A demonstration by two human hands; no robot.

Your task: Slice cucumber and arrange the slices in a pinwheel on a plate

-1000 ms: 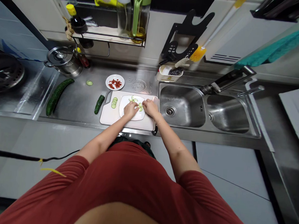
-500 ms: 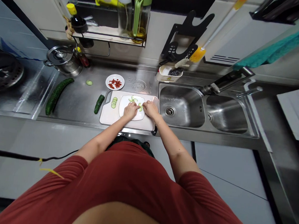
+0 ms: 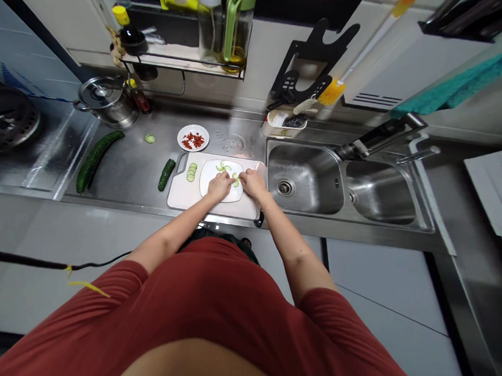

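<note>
A white square plate (image 3: 208, 191) rests on the cutting board (image 3: 181, 197). My left hand (image 3: 219, 186) reaches over the plate with its fingers drawn together at thin cucumber slices (image 3: 235, 183). From the other side my right hand (image 3: 252, 183) pinches at the same slices, over the plate's right edge. The fingertips of both hands nearly meet there and partly cover the slices. More cut cucumber pieces (image 3: 223, 166) lie fanned at the plate's far edge. A row of overlapping round cucumber slices (image 3: 191, 173) lies on the board left of the plate.
Left of the board lie a cucumber piece (image 3: 166, 174) and a long cucumber (image 3: 98, 157). A small dish of red bits (image 3: 193, 138) stands behind it. To the right is a double sink (image 3: 305, 180). A knife handle (image 3: 259, 219) shows at the board's near right corner.
Almost nothing differs. Both hands stay at the cucumber slices on the plate, with only slight finger movement.
</note>
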